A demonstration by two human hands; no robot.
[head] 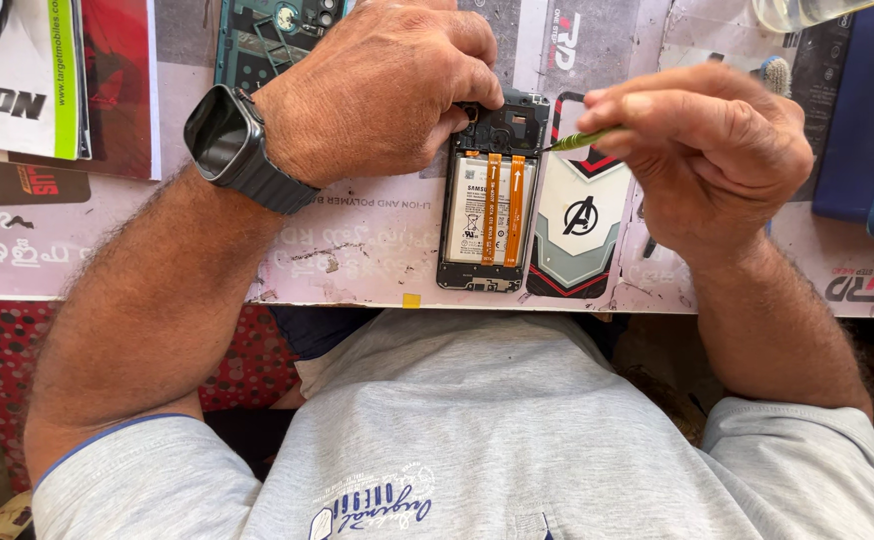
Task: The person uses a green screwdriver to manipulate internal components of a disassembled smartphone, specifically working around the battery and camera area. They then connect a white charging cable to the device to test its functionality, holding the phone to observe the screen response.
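1. At the far left of the worktop [377, 255] lie printed leaflets [27, 75], well clear of the work.
2. A teal back cover [257, 40] sits at the far edge, partly hidden behind the left hand [377, 90], whose wrist carries a dark smartwatch [227, 135].
3. The left hand is curled down on the far end of the opened phone [490, 195], fingertips pressed together on its top corner and covering that part from sight.
4. The phone lies flat near the table's near edge, its long axis running near to far, camera end away, with two orange ribbon cables [503, 195] along the battery.
5. Just right of it lies a printed phone case [579, 215], parallel.
6. The right hand [707, 150] pinches a thin green tool [577, 140], tip pointing left at the phone's far right corner.
7. A blue tray [862, 120] sits far right.
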